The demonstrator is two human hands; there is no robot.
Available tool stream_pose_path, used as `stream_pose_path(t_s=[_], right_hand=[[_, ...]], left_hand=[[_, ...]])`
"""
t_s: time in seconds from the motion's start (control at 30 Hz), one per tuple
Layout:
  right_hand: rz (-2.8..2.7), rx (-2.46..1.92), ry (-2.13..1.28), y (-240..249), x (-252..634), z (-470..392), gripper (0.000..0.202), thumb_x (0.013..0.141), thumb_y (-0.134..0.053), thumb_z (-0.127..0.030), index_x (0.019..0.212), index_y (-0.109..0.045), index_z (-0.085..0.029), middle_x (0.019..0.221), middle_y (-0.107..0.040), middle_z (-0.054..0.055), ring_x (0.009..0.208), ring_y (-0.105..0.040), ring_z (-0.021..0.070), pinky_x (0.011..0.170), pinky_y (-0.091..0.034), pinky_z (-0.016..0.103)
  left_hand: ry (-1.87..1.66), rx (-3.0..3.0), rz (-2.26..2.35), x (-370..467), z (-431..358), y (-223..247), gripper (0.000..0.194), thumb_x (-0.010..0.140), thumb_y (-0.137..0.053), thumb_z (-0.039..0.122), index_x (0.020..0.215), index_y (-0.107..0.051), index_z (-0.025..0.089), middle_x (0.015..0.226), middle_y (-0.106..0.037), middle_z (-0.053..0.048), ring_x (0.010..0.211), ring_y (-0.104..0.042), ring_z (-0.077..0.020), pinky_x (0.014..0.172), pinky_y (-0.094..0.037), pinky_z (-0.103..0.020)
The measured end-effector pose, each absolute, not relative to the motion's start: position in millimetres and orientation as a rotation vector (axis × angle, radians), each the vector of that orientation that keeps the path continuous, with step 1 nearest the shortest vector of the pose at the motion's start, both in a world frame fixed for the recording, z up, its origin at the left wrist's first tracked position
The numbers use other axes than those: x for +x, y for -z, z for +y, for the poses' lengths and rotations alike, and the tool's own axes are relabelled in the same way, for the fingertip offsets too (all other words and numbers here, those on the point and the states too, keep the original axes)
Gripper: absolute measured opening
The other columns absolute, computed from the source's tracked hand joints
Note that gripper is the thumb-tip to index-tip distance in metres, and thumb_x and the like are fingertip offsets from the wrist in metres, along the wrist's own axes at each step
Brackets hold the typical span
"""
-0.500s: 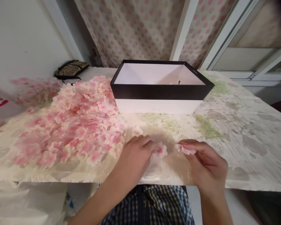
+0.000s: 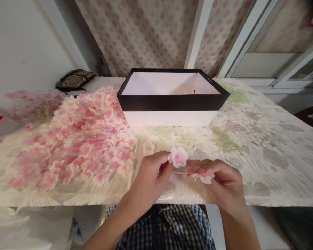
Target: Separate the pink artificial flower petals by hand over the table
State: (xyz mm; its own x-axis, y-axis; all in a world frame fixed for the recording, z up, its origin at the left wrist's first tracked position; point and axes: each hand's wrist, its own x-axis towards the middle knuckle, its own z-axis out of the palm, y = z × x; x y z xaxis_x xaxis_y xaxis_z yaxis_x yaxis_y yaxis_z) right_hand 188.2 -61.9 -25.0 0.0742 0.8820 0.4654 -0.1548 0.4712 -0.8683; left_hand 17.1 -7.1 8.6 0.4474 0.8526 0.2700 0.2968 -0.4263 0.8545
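Between the thumb and fingers of my left hand (image 2: 152,175) is a pink-and-white flower (image 2: 178,157), its face turned up toward the camera. My right hand (image 2: 225,180) pinches further pink petals (image 2: 205,177), seen edge-on beneath its fingers. The two hands are close together over the front edge of the table, and something thin shows between their fingertips. A large heap of pink flowers (image 2: 88,132) spreads to the left of my hands. One pale flower (image 2: 148,147) lies by itself just beyond my left hand.
An open box (image 2: 169,103) with a black rim and white sides stands behind my hands. At the back left is a patterned pouch (image 2: 75,80). The floral tablecloth (image 2: 276,156) stretches to the right. A spotted curtain (image 2: 146,34) hangs behind the table.
My hands have come closer together. The flower in my left hand is higher and faces up; the petals in my right hand are slightly lower. The view has shifted slightly.
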Motion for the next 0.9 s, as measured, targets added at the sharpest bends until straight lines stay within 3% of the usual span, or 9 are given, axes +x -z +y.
stream_pose_path(t_s=[0.17,0.3,0.4,0.5,0.63,0.77,0.9], right_hand=[[-1.226,-0.709,-1.011,24,189,-62,0.017,0.089,-0.06,-0.012,0.093,-0.068,-0.026,0.089,-0.075,0.001,0.083,-0.073,0.0184,0.075,-0.062,0.037],[-1.186,-0.691,-1.023,27,192,-60,0.018,0.089,-0.06,-0.011,0.093,-0.068,-0.026,0.088,-0.074,0.0,0.083,-0.073,0.0187,0.079,-0.061,0.039],[-1.165,-0.704,-1.024,31,194,-57,0.019,0.088,-0.06,-0.011,0.093,-0.069,-0.026,0.089,-0.074,0.0,0.081,-0.074,0.0186,0.078,-0.062,0.039],[-1.143,-0.717,-1.017,33,195,-57,0.016,0.087,-0.062,-0.012,0.092,-0.069,-0.026,0.089,-0.074,0.001,0.081,-0.074,0.0195,0.078,-0.062,0.039],[-1.155,-0.709,-1.058,30,193,-61,0.013,0.088,-0.062,-0.015,0.092,-0.069,-0.027,0.087,-0.075,0.0,0.082,-0.072,0.017,0.081,-0.06,0.037],[-1.174,-0.716,-1.04,30,192,-64,0.013,0.088,-0.064,-0.016,0.091,-0.069,-0.027,0.088,-0.074,0.0,0.084,-0.071,0.0156,0.085,-0.057,0.034],[-1.208,-0.685,-1.018,29,192,-63,0.014,0.088,-0.063,-0.014,0.092,-0.07,-0.026,0.089,-0.074,0.0,0.091,-0.07,0.0173,0.088,-0.057,0.036]], left_hand=[[-0.928,1.958,0.962,24,-8,-9,0.025,0.082,-0.046,0.005,0.06,-0.045,0.018,0.057,-0.044,0.005,0.053,-0.041,-0.0089,0.049,-0.029,-0.023],[-0.928,2.068,0.986,26,-6,-8,0.027,0.086,-0.048,0.008,0.061,-0.046,0.018,0.057,-0.043,0.005,0.052,-0.042,-0.0089,0.05,-0.03,-0.025],[-0.975,2.096,1.042,23,-8,-9,0.019,0.095,-0.044,0.014,0.093,-0.062,0.019,0.074,-0.055,0.001,0.063,-0.051,-0.0111,0.057,-0.039,-0.026],[-1.167,2.089,1.079,18,-18,-13,0.029,0.096,-0.042,0.011,0.121,-0.056,0.02,0.095,-0.056,-0.003,0.079,-0.056,-0.0116,0.068,-0.046,-0.024],[-0.912,2.16,0.847,11,-29,-18,0.031,0.097,-0.042,0.011,0.124,-0.055,0.021,0.109,-0.054,-0.004,0.086,-0.059,-0.0092,0.076,-0.049,-0.022],[-0.711,2.08,0.759,11,-29,-18,0.03,0.099,-0.042,0.015,0.124,-0.056,0.024,0.109,-0.062,-0.002,0.1,-0.06,-0.0108,0.087,-0.046,-0.024],[-0.698,1.992,0.826,12,-24,-17,0.02,0.096,-0.049,0.019,0.108,-0.064,0.022,0.098,-0.069,0.0,0.088,-0.063,-0.0111,0.078,-0.047,-0.024]])
